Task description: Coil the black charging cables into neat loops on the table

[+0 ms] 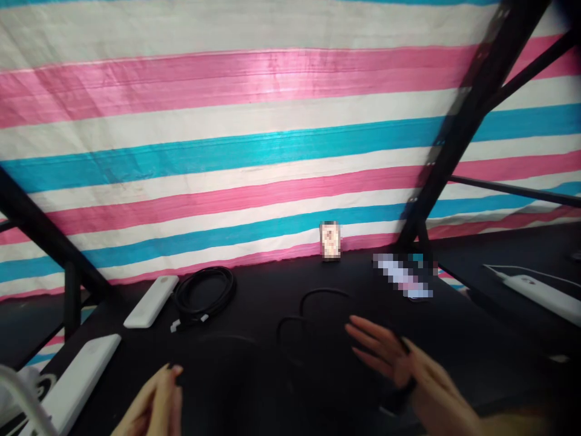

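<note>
At the lower left, my left hand [157, 399] is closed in a pinch, and a dark bit shows at its fingertips, apparently part of a black cable. My right hand [385, 357] is at the lower right with its fingers stretched out. A dark band or strand crosses that hand near the wrist; blur hides which it is. Between the hands, a loose black cable [324, 290] curves over the black table [267, 278], partly smeared by motion. A coiled black cable [229, 290] with pale plug ends lies beyond my left hand.
Two white power strips or power banks [152, 303] lie at the left, beside a white cord [22, 387]. A pixelated small upright object [330, 241] and a pixelated flat item [402, 275] are at the back. Black frame posts [454, 157] stand before a striped sheet [254, 145].
</note>
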A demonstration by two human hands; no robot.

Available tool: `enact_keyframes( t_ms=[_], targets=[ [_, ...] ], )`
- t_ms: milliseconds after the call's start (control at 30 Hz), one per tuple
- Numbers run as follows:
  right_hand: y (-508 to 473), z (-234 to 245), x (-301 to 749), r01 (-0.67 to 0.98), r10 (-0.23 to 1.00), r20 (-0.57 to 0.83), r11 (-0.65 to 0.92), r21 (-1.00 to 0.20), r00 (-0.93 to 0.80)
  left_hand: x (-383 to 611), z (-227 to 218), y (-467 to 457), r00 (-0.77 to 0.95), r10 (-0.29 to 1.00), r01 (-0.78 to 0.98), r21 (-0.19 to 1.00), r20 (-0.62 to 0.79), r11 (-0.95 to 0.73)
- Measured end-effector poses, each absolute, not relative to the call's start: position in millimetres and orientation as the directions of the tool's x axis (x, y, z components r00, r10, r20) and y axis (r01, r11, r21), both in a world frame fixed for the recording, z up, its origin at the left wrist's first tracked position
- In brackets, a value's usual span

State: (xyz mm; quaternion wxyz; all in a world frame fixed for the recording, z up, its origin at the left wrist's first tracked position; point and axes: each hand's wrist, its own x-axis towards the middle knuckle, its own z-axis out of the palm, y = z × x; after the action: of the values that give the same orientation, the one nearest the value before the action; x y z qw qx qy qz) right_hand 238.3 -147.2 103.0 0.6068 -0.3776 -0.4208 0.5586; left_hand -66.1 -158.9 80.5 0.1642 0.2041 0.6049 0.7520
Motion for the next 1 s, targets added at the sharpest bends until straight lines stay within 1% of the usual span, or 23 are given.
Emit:
enact_keyframes(
  t_ms=[67, 100, 133, 167, 233, 300, 367, 400, 467, 533, 600, 667, 700, 733, 767, 800, 867, 900, 933, 967, 1000],
  targets=[
    [-147.4, 110.1, 210.0, -0.297, 0.986, 0.018, -0.033, -0.954, -0.168, -45.8, 88.8, -157.0, -0.822, 0.557, 0.022, 0.984, 0.119, -0.178],
    [-147.7, 112.0, 199.1, -0.257, 0.976, -0.020, -0.077, -0.963, -0.217, -37.4, 92.3, -156.6, -0.801, 0.582, 0.050, 0.985, 0.138, -0.164],
    [-148.0, 113.2, 190.6, -0.231, 0.969, -0.029, -0.087, -0.969, -0.246, -30.4, 95.3, -156.7, -0.789, 0.592, 0.088, 0.984, 0.165, -0.157],
    [-148.0, 113.9, 184.4, -0.204, 0.969, -0.022, -0.073, -0.976, -0.244, -25.0, 97.9, -157.4, -0.782, 0.590, 0.136, 0.978, 0.203, -0.156],
    [-147.4, 114.1, 177.9, -0.143, 0.987, 0.030, 0.007, -0.990, -0.158, -18.6, 101.4, -160.1, -0.774, 0.564, 0.236, 0.957, 0.289, -0.167],
    [-146.1, 112.4, 178.4, -0.035, 0.997, 0.065, 0.064, -0.997, -0.038, -17.9, 102.1, -163.5, -0.761, 0.533, 0.323, 0.929, 0.369, -0.182],
    [-145.9, 108.6, 183.6, 0.091, 0.998, 0.064, 0.062, -0.994, 0.017, -21.6, 100.4, -165.3, -0.709, 0.513, 0.440, 0.872, 0.484, -0.215],
    [-146.6, 106.4, 186.9, 0.149, 0.997, 0.072, 0.068, -0.987, 0.022, -24.3, 99.2, -165.1, -0.651, 0.527, 0.496, 0.832, 0.546, -0.250],
    [-150.3, 103.5, 192.1, 0.224, 0.990, 0.136, 0.126, -0.966, 0.027, -29.2, 96.5, -162.1, -0.481, 0.581, 0.563, 0.739, 0.657, -0.370],
    [-155.8, 104.5, 193.2, 0.217, 0.972, 0.234, 0.231, -0.948, -0.012, -31.4, 94.1, -157.0, -0.296, 0.666, 0.553, 0.691, 0.685, -0.466],
    [-161.1, 108.9, 190.8, 0.137, 0.938, 0.328, 0.342, -0.930, -0.111, -30.4, 90.8, -152.6, -0.176, 0.767, 0.510, 0.724, 0.617, -0.465],
    [-164.9, 112.7, 188.3, 0.049, 0.890, 0.391, 0.412, -0.910, -0.233, -27.9, 86.0, -151.2, -0.098, 0.871, 0.416, 0.815, 0.482, -0.404],
    [-166.4, 112.8, 188.2, 0.004, 0.877, 0.407, 0.422, -0.907, -0.254, -26.6, 83.1, -151.8, -0.072, 0.913, 0.350, 0.868, 0.401, -0.353],
    [-167.6, 111.4, 189.0, -0.052, 0.886, 0.400, 0.399, -0.915, -0.234, -25.4, 80.0, -153.4, -0.057, 0.946, 0.276, 0.916, 0.319, -0.292],
    [-168.7, 108.5, 190.8, -0.122, 0.916, 0.360, 0.342, -0.932, -0.175, -24.1, 77.0, -155.7, -0.038, 0.972, 0.204, 0.954, 0.233, -0.221],
    [-169.7, 104.5, 193.2, -0.208, 0.955, 0.284, 0.261, -0.943, -0.086, -22.7, 74.3, -158.6, -0.015, 0.989, 0.140, 0.979, 0.150, -0.146],
    [-170.5, 95.9, 197.8, -0.395, 0.994, 0.070, 0.099, -0.913, 0.088, -19.1, 70.5, -165.5, -0.001, 1.000, 0.024, 0.999, 0.030, -0.030],
    [-169.8, 92.6, 199.1, -0.458, 0.992, -0.021, 0.040, -0.888, 0.126, -17.3, 69.4, -169.1, -0.014, 1.000, -0.036, 0.999, -0.013, 0.012],
    [-168.5, 90.5, 199.6, -0.492, 0.989, -0.070, 0.003, -0.871, 0.129, -15.7, 69.0, -172.6, -0.036, 0.998, -0.091, 0.994, -0.057, 0.053],
    [-166.4, 89.8, 199.3, -0.498, 0.992, -0.079, -0.017, -0.867, 0.103, -14.8, 69.2, -175.8, -0.070, 0.992, -0.140, 0.985, -0.109, 0.098],
    [-163.9, 90.3, 198.7, -0.481, 0.997, -0.056, -0.020, -0.876, 0.061, -14.7, 69.8, -178.6, -0.103, 0.981, -0.180, 0.973, -0.161, 0.141]
  ],
)
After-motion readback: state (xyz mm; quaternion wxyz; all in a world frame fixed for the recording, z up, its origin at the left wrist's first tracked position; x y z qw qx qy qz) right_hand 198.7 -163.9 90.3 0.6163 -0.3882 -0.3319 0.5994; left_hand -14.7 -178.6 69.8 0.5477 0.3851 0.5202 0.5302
